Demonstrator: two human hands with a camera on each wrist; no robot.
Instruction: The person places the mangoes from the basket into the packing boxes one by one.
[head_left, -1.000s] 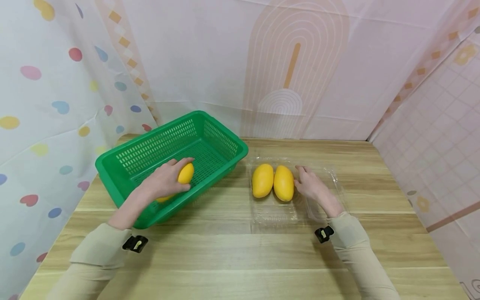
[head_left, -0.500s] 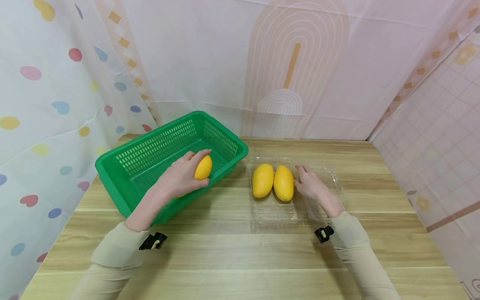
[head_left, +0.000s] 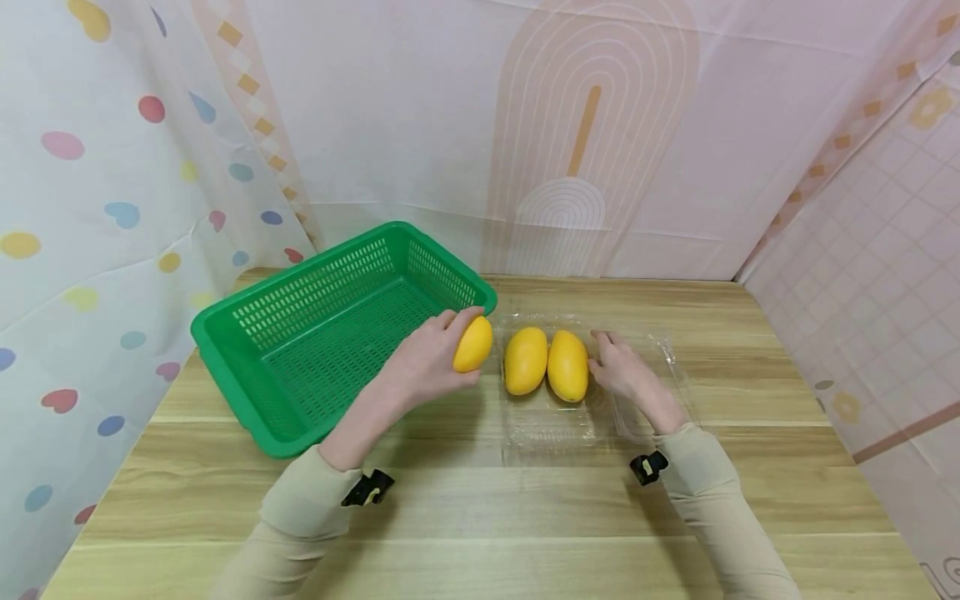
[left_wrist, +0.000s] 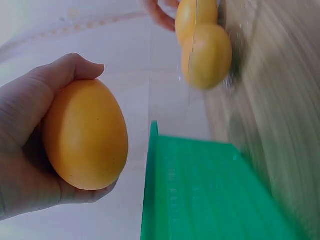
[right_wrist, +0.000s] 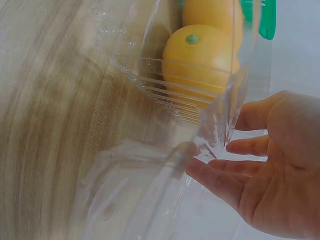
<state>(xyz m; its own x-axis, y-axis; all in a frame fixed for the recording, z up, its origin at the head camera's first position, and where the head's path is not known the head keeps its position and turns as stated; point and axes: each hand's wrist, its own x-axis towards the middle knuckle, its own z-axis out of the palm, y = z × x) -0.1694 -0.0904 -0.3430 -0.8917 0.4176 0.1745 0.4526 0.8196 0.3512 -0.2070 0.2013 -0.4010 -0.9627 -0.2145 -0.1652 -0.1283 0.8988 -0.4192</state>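
Note:
My left hand [head_left: 426, 365] grips a yellow mango [head_left: 474, 344] between thumb and fingers, just past the right rim of the green basket [head_left: 300, 446]. The held mango fills the hand in the left wrist view. Two more mangoes, a left one [head_left: 526, 361] and a right one [head_left: 567, 367], lie side by side in an open clear plastic clamshell container [head_left: 551, 429]. My right hand [head_left: 622, 371] holds the container at the edge between tray and lid. In the right wrist view its fingers [right_wrist: 220, 182] and thumb are at either side of that plastic wall.
The basket stands at the left back of the wooden table [head_left: 480, 517], with its perforated floor showing. The container's clear lid [head_left: 648, 375] lies folded out to the right. A patterned curtain [head_left: 405, 125] closes off the back and both sides.
My left hand has carried the mango rightward from inside the basket, out past its rim and toward the container. The right hand, the container and its two mangoes stay put.

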